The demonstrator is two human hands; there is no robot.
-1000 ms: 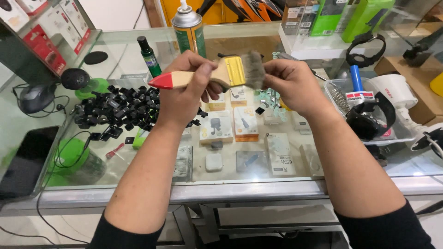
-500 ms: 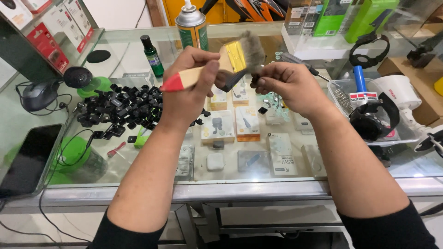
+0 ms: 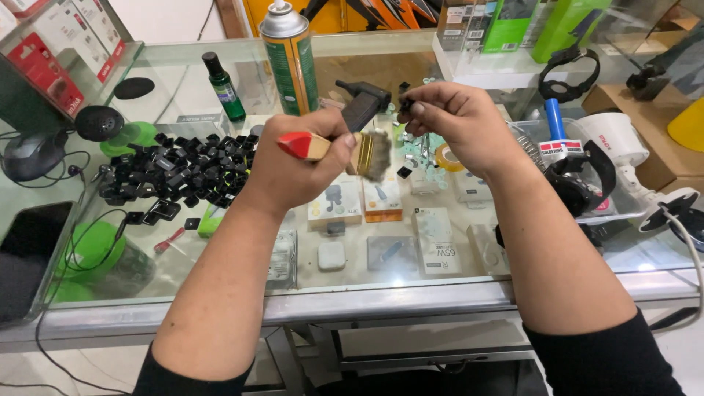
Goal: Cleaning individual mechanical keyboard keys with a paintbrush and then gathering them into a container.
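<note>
My left hand (image 3: 293, 165) grips a flat paintbrush (image 3: 367, 152) by its wooden, red-tipped handle, its dusty bristles pointing right and slightly down. My right hand (image 3: 458, 125) pinches a small black part (image 3: 405, 105) between fingertips, just above and to the right of the bristles, apart from them. A black angular object (image 3: 363, 103) shows between the hands; whether either hand holds it I cannot tell. Both hands hover over the glass counter (image 3: 367, 297).
A pile of small black parts (image 3: 176, 172) lies left of the hands. A tall spray can (image 3: 290, 59) and a small green bottle (image 3: 224, 88) stand behind. A yellow tape roll (image 3: 445, 156), a blue-handled iron (image 3: 555, 121) and a mouse (image 3: 33, 154) sit around.
The brush has dropped and its bristles have come off the part. My right hand has lifted the small black part a little higher.
</note>
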